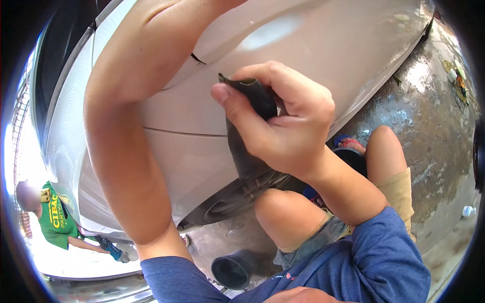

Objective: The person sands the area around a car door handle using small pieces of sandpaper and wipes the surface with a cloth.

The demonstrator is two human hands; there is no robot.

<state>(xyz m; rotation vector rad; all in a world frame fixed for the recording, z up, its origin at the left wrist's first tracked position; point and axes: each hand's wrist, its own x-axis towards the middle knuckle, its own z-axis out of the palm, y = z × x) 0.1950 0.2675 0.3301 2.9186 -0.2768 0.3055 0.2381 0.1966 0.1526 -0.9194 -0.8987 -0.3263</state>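
Observation:
My right hand (291,102) pinches a folded black sheet (242,155), probably sandpaper, between thumb and fingers. Its lower part hangs below the palm, and a frayed edge shows above the thumb. Behind the hand is the pale, glossy body panel of a car (185,117), with a dark panel seam crossing it. Whether the sheet touches the paint I cannot tell. My left forearm reaches up across the panel and leaves the frame at the top, so my left hand is out of view. A small dark slot (197,58) in the panel shows beside that forearm.
Below the panel is a car wheel (223,208). A black bucket (231,270) lies near my knees. At left, a person in a green shirt (57,216) holds a teal power tool (113,252). Cords (460,85) and a small white container (468,211) lie on the wet concrete floor (428,140).

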